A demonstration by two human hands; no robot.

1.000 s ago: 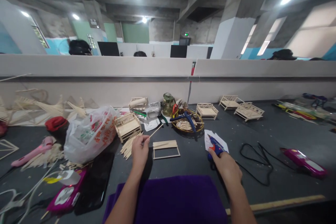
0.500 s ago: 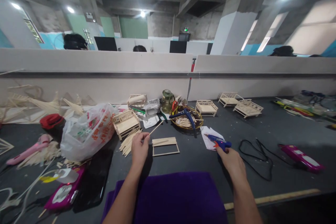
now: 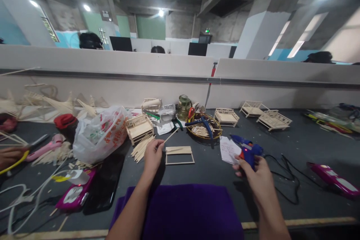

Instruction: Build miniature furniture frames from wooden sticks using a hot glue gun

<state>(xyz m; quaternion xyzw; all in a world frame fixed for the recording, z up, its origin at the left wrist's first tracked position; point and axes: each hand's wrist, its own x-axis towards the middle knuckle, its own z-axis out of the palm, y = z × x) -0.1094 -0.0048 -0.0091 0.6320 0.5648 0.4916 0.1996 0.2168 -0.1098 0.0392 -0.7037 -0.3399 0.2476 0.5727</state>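
Note:
My left hand pinches a thin wooden stick that slants up to the right. Just right of that hand, a small rectangular stick frame lies on the table, its far part covered with sticks laid side by side. Left of the hand is a pile of loose sticks. My right hand is wrapped around the handle of a blue hot glue gun, lifted over the table with its nozzle pointing left. A paper sheet lies beside the gun.
Small wooden stick chairs stand at the back, near a basket with cutters and sticks. A plastic bag, a pink glue gun and a power strip fill the left. Another person's hand holds yellow-handled scissors there.
My right hand has picked the blue glue gun up off the paper. My left hand keeps its stick. Another person's hand with scissors has come in at the left edge.

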